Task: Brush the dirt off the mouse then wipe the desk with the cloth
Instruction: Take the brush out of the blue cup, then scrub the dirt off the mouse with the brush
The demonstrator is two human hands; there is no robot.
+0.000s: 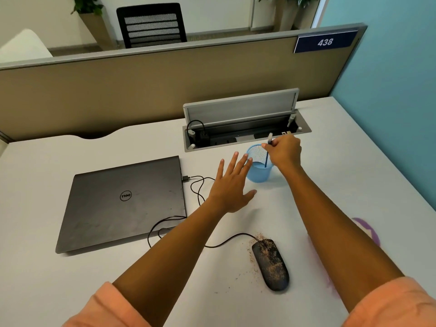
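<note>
Here, right hand (284,152) pinches brush (268,151), mouse (271,264) nearer.

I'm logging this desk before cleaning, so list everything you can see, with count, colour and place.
mouse: one, black, dirt-speckled, near edge
laptop: one, dark grey, closed, left
cable: one, black, laptop to mouse
cup: one, blue mesh, centre
brush: one, blue handle, standing in cup
cloth: one, purple, right, partly hidden
socket box: one, grey, lid open, rear
desk: one, white
left hand: open, beside cup
right hand: pinching brush
</note>
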